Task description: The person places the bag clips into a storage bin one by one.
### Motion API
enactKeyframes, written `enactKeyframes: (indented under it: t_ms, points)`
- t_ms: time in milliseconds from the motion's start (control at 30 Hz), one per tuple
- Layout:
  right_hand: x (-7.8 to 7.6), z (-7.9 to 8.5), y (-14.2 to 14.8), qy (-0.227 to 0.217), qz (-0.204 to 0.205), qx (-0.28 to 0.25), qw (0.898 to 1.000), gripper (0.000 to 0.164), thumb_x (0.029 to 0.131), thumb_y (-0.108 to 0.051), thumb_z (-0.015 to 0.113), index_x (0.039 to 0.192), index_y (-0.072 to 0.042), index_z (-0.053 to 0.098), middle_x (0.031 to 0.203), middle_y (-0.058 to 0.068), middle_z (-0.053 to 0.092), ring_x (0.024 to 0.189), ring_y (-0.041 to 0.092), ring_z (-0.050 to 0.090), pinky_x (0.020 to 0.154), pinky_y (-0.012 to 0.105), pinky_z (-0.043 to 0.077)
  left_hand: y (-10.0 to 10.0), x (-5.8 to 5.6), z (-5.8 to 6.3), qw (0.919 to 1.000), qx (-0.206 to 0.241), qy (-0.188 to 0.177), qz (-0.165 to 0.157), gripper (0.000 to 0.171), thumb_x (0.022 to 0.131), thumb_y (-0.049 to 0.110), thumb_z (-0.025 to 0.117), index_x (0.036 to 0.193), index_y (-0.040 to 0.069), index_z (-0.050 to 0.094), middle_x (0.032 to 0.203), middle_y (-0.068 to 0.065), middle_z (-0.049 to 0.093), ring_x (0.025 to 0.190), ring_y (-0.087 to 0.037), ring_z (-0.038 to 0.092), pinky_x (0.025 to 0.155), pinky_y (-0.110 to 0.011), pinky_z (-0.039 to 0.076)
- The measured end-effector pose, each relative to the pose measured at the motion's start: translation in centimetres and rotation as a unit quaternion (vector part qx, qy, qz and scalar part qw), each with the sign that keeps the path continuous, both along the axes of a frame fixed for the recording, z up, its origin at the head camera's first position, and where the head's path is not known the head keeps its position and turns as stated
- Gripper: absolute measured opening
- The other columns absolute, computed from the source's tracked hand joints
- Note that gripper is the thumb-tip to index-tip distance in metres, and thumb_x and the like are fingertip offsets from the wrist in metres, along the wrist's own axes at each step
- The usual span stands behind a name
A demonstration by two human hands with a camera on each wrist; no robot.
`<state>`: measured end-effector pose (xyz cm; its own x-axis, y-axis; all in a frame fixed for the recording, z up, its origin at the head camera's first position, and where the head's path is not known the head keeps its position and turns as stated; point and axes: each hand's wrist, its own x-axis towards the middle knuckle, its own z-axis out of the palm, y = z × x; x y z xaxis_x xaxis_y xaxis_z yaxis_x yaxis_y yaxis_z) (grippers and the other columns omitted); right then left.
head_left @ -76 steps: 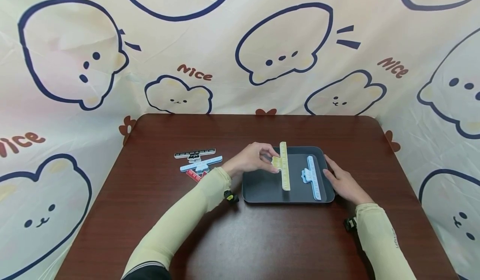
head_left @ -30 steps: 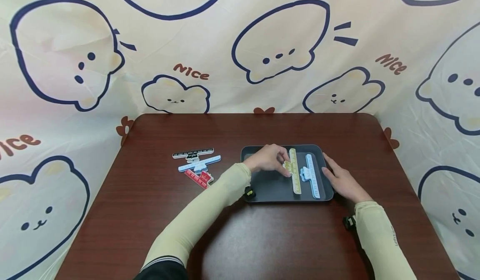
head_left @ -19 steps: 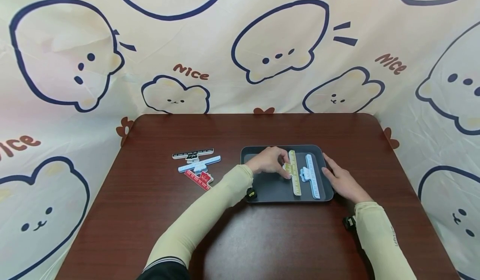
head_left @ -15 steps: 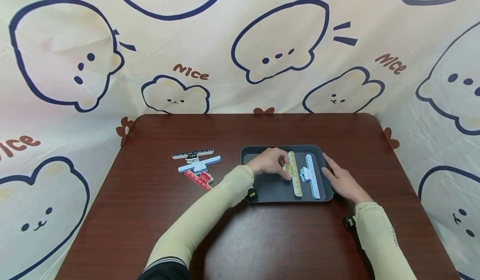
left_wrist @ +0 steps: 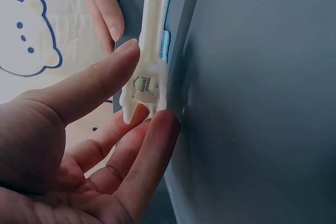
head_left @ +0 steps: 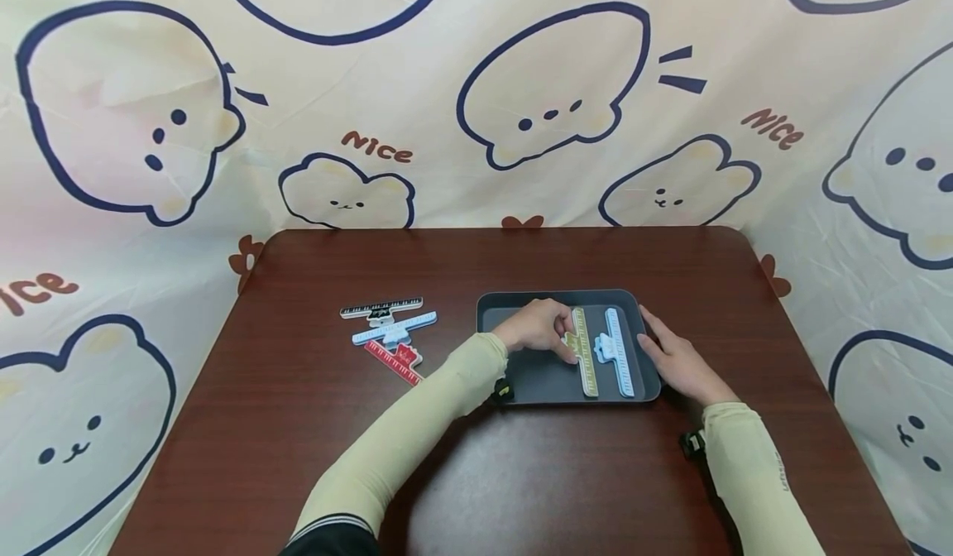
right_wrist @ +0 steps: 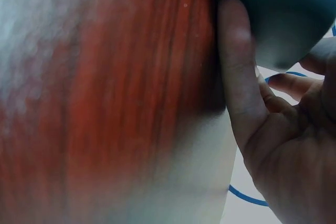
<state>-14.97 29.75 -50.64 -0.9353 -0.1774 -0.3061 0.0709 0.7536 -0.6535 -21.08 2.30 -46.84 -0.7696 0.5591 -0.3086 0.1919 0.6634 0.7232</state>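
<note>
My left hand pinches a yellow ruler-edged clip by its handle, low over the dark grey tray. From the left wrist, the clip's metal spring shows between thumb and fingers. Just right of it, a light blue ruler clip lies in the tray, roughly parallel to the yellow one. Fingers extended, my right hand rests against the tray's right side; the right wrist view shows its thumb along the tray wall.
Left of the tray, three more ruler clips lie close together on the brown table: a black one, a light blue one and a red one. A printed curtain hangs behind the table.
My left hand has carried the yellow clip rightward and down in the tray, close beside the blue clip. The red clip has come into fuller view. My right hand has stayed at the tray's side.
</note>
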Motion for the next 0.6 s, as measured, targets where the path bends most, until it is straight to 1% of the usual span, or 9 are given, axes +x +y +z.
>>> enactKeyframes:
  t_ms: [233, 600]
  points:
    - [0.03, 0.21, -0.13, 0.004, -0.002, 0.001, 1.0, 0.069, 0.113, -0.042, 0.038, 0.168, -0.019, 0.005, 0.168, 0.029, 0.018, 0.15, 0.057, 0.023, 0.116, 0.074, 0.026, 0.19, -0.08, 0.04, 0.9999, 0.002, -0.011, 0.0, 0.033, 0.075, 0.018, 0.095, 0.099, 0.013, 0.072, 0.091, 0.001, 0.064, 0.084, -0.013, 0.056, 0.069, -0.022, 0.045]
    - [-0.05, 0.06, -0.03, 0.006, -0.002, 0.008, 1.0, 0.069, 0.113, -0.043, 0.037, 0.168, -0.019, 0.004, 0.168, 0.03, 0.019, 0.15, 0.056, 0.024, 0.116, 0.073, 0.027, 0.33, -0.41, -0.46, 0.9998, -0.01, 0.001, -0.015, 0.035, 0.075, 0.022, 0.096, 0.1, 0.013, 0.072, 0.091, 0.002, 0.065, 0.083, -0.012, 0.056, 0.069, -0.021, 0.045]
